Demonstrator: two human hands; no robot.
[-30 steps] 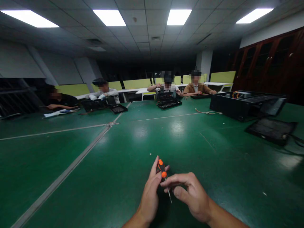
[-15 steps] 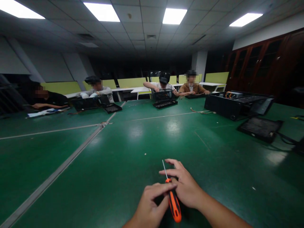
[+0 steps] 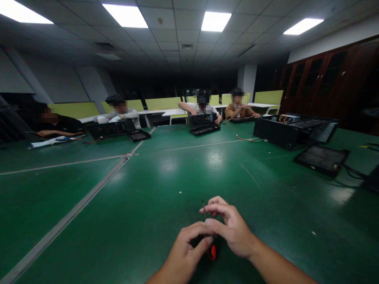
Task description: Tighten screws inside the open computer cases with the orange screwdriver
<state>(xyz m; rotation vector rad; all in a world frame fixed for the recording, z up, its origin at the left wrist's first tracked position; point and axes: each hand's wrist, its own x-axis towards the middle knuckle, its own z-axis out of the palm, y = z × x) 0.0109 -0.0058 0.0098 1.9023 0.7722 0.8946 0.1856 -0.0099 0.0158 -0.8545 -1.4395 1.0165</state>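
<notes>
An orange-and-black screwdriver [image 3: 213, 252] is held between my two hands above the table, its thin shaft pointing up and away. My left hand [image 3: 189, 246] closes thumb and fingers round it near the top of the handle. Curled about the shaft from the right is my right hand [image 3: 233, 227], its thumb meeting the left fingertips and its forefinger against the metal. Most of the handle is hidden behind the left thumb and fingers.
The green table [image 3: 142, 205] has a grey seam strip [image 3: 89, 197] on the left. At right are an opened black computer case [image 3: 272, 132], a black panel [image 3: 322, 157] and cables [image 3: 251, 139]. Several people sit opposite; a second case [image 3: 203, 120] stands before one.
The screwdriver has turned more upright, and the handle shows less. My right fingers have curled in round the shaft, and its thumb has come over to the left fingertips.
</notes>
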